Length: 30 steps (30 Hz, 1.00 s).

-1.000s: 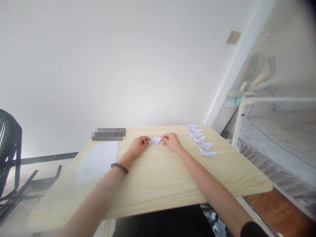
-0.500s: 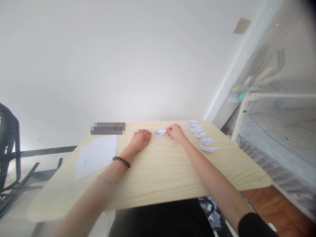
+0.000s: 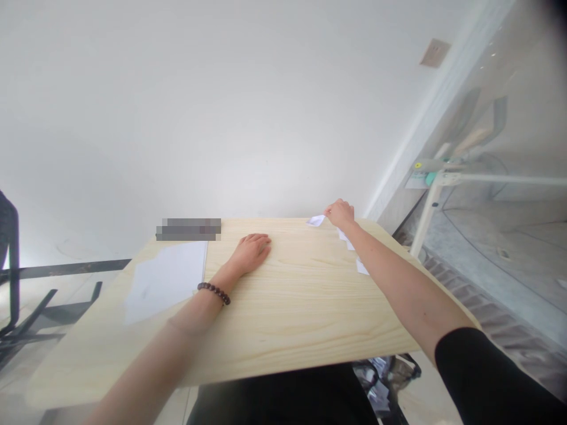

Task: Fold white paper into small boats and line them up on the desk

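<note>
Pinched in the fingers of my right hand [image 3: 341,213] is a small folded white paper boat [image 3: 316,221], held by one end near the table's far edge. Below that hand and forearm, other folded paper boats [image 3: 362,267] stand in a row on the right; my arm covers most of them. My left hand [image 3: 253,252] lies flat on the wooden table [image 3: 274,313], fingers stretched out, with nothing in it. A dark bead bracelet [image 3: 214,293] is round the left wrist.
White paper sheets [image 3: 166,277] lie on the table's left part, with a blurred-out dark object [image 3: 188,229] behind them. A wall runs along the far edge. A white metal frame [image 3: 427,212] stands to the right, and a black chair [image 3: 13,277] to the left.
My right hand has carried the paper boat from the middle of the table to the right and away from me, over to the row. The left hand has stayed in place.
</note>
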### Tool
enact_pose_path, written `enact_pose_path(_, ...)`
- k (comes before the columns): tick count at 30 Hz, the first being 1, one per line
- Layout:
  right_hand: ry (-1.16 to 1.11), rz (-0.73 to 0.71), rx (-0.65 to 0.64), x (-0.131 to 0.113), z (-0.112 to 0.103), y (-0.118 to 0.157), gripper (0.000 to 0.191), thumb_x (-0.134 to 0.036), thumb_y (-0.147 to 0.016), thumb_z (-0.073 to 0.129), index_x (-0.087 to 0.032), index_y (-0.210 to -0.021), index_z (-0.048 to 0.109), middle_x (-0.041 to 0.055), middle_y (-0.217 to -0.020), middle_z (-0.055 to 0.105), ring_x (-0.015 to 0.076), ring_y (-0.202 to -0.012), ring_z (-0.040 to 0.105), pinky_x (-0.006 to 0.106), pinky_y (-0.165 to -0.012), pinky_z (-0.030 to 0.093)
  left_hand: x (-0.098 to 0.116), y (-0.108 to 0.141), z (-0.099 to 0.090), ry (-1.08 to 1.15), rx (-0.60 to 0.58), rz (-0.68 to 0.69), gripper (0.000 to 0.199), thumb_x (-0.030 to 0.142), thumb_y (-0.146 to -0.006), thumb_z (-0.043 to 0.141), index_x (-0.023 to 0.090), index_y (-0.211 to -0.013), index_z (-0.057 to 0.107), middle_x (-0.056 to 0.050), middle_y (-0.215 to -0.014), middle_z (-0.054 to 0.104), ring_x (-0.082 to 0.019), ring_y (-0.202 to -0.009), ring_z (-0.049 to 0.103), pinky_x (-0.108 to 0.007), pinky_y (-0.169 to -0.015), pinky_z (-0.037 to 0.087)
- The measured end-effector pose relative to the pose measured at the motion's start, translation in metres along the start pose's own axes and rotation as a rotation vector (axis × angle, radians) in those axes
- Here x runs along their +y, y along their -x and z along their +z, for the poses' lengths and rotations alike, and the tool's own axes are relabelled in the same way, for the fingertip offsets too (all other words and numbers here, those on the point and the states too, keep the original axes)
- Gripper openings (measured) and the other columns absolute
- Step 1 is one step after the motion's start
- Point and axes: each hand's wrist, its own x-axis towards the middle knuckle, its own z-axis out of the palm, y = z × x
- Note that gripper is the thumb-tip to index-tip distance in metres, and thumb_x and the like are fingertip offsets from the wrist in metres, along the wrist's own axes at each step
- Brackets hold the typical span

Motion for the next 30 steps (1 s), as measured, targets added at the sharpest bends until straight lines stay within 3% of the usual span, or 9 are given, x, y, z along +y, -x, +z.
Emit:
enact_pose_path(11,0.047,0.109,-0.068,0.022,0.010,0.001,0.025,-0.024,-0.075,0.047,-0.020,-0.089,0.066,0.0122,-0.104,0.049,0.0252,-0.099,0.043,0.038,-0.084,0.031,0.000,0.000,-0.001,-0.110,-0.040,0.013,0.035,0.037,-0.083,0.032,0.022,-0.109,0.051,-0.004,-0.117,0.051,-0.020,-0.110,0.042,-0.036,-0.095,0.032)
enact_pose_path(18,-0.013,0.038,-0.009,0.018,0.013,0.004,0.025,-0.030,-0.077,0.044,-0.025,-0.089,0.066,0.0100,-0.101,0.051,0.0202,-0.089,0.051,0.033,-0.079,0.035,0.002,0.000,-0.002,-0.108,-0.048,0.003,0.035,0.037,-0.083,0.032,0.022,-0.109,0.051,-0.004,-0.118,0.051,-0.020,-0.111,0.042,-0.036,-0.095,0.031)
enact_pose_path(23,-0.095,-0.101,0.031,-0.012,0.015,0.018,0.025,-0.031,-0.076,0.045,-0.023,-0.087,0.066,0.0086,-0.093,0.055,0.0179,-0.083,0.053,0.028,-0.073,0.037,0.001,0.000,-0.001,-0.121,-0.043,0.015,0.035,0.037,-0.084,0.032,0.022,-0.109,0.051,-0.004,-0.118,0.051,-0.020,-0.111,0.042,-0.035,-0.095,0.032)
enact_pose_path(30,-0.317,-0.370,-0.005,-0.082,0.037,0.067,0.022,-0.027,-0.078,0.043,-0.020,-0.079,0.064,0.0037,-0.079,0.062,0.0138,-0.076,0.054,0.022,-0.068,0.036,0.006,0.003,-0.009,-0.169,-0.065,0.035,0.036,0.036,-0.085,0.030,0.020,-0.109,0.051,-0.004,-0.117,0.052,-0.018,-0.106,0.047,-0.030,-0.092,0.035)
